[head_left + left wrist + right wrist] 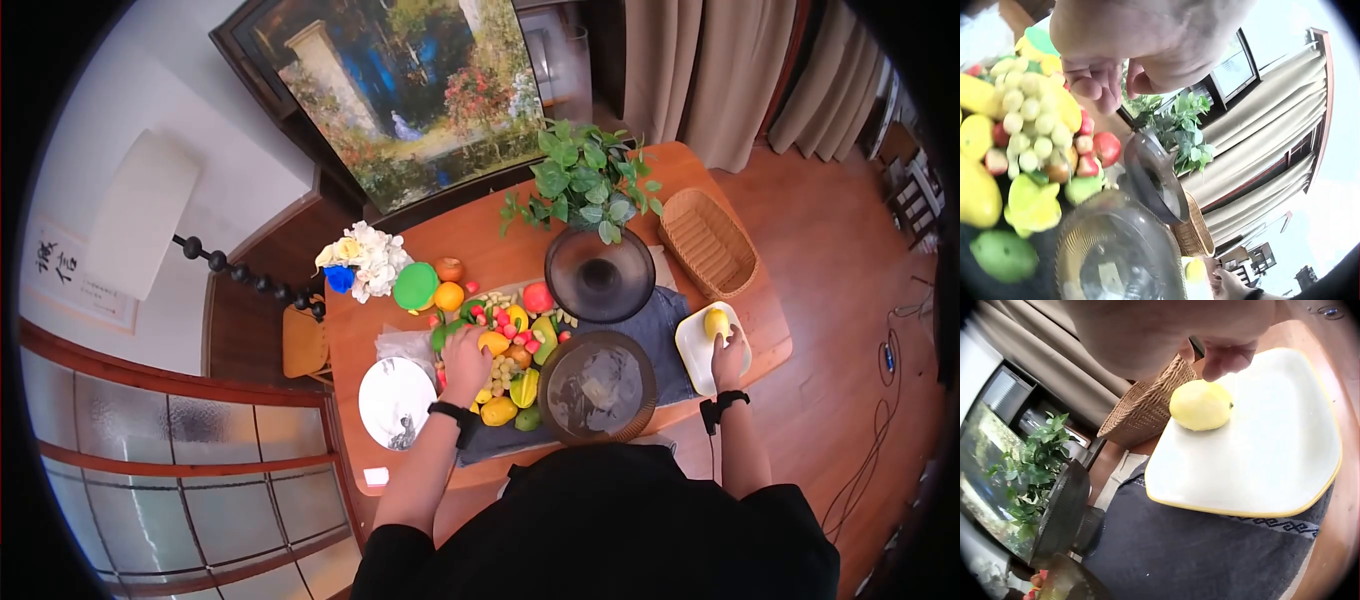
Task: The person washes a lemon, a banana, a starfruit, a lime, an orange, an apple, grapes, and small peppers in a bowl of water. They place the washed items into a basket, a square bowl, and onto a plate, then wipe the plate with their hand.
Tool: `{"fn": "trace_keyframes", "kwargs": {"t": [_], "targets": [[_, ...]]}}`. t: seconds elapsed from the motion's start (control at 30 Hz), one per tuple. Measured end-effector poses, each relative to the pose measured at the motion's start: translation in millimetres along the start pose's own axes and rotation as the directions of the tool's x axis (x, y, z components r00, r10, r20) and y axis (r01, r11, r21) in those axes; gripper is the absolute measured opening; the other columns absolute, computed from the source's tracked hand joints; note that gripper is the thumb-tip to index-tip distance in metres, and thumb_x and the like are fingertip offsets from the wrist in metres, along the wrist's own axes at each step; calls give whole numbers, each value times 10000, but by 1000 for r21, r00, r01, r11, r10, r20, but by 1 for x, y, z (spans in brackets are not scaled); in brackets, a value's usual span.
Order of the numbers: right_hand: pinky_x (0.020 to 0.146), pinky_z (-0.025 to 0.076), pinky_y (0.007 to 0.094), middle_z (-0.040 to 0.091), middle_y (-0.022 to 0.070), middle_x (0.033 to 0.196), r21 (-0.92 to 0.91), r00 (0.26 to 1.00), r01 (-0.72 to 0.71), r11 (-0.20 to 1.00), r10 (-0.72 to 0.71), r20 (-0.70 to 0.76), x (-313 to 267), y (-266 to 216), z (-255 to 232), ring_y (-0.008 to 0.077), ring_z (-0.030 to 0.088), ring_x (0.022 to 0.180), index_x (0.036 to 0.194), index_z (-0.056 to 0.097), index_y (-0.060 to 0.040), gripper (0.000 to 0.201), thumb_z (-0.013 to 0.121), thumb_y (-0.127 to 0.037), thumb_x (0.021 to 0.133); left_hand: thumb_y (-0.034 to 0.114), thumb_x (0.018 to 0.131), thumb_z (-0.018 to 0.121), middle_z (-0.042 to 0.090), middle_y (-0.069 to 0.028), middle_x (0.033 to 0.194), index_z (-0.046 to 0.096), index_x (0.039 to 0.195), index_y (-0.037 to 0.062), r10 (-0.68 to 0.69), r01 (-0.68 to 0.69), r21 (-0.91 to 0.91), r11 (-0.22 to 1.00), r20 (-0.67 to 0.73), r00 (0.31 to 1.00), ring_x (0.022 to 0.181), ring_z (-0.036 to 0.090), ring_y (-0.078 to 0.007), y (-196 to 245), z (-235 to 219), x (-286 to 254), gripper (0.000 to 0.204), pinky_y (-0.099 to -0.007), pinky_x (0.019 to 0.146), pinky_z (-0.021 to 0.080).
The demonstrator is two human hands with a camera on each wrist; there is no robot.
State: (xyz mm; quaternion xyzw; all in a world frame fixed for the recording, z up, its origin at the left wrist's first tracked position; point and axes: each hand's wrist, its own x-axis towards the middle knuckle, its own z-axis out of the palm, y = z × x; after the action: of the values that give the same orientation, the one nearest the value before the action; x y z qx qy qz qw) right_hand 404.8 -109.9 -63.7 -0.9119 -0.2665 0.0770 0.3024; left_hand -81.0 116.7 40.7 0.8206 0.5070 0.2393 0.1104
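Observation:
My left hand [466, 362] is over the left part of a fruit pile, its fingers loosely bent. In the left wrist view no fruit shows between its fingers. Near it lie a yellow mango [492, 343], pale green grapes [1030, 112], a star fruit [1033, 203] and several small red fruits. My right hand [728, 360] is at a white tray [697, 350] with a yellow rim. A yellow oval fruit [1200, 405] rests on the tray, the right fingertips [1229, 362] right at its edge and not wrapped around it.
A brown glass bowl [598, 388] stands before the body, with a dark pedestal bowl [600, 275] behind it. A wicker basket [708, 243], leafy plant [590, 180], white plate [397, 403], green-lidded container [415, 287] and flowers [370, 258] stand around them.

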Motion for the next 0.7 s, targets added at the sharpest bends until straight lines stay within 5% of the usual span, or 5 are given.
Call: {"fn": "trace_keyframes", "kwargs": {"t": [0.1, 0.27, 0.47, 0.7], "targets": [[919, 447, 455, 557, 236, 1117, 29, 999, 42, 999, -41, -19, -18, -25, -7, 372, 553, 1043, 1331, 463, -37, 451, 595, -185, 926, 82, 729, 725, 609, -126, 1175, 607, 1162, 70, 101, -154, 149, 977, 314, 944, 1149, 526, -302, -1, 0, 15, 449, -440, 935, 405], [950, 436, 432, 535, 229, 1143, 120, 999, 41, 992, -45, 27, -41, -41, -19, 351, 537, 1067, 1343, 455, -38, 465, 603, -164, 922, 101, 720, 731, 628, -118, 1114, 613, 1132, 57, 219, -313, 190, 931, 395, 892, 1107, 546, -295, -15, 34, 23, 431, -430, 901, 414], [919, 457, 409, 557, 217, 1101, 210, 998, -35, 977, 24, 53, -56, -23, -32, 323, 561, 1034, 1351, 450, -19, 471, 588, -150, 920, 220, 766, 735, 664, -78, 1079, 656, 1016, 71, 8, -215, 322, 922, 538, 843, 1120, 551, -258, -8, 38, 32, 301, -418, 919, 433], [863, 483, 395, 596, 193, 1008, 213, 991, -91, 973, 68, 112, -72, -7, -40, 316, 600, 955, 1358, 445, 2, 515, 591, -194, 905, 271, 734, 783, 689, -85, 1053, 686, 1006, 81, 24, -267, 312, 912, 608, 793, 1069, 600, -264, -14, 40, 41, 345, -409, 902, 451]]}}
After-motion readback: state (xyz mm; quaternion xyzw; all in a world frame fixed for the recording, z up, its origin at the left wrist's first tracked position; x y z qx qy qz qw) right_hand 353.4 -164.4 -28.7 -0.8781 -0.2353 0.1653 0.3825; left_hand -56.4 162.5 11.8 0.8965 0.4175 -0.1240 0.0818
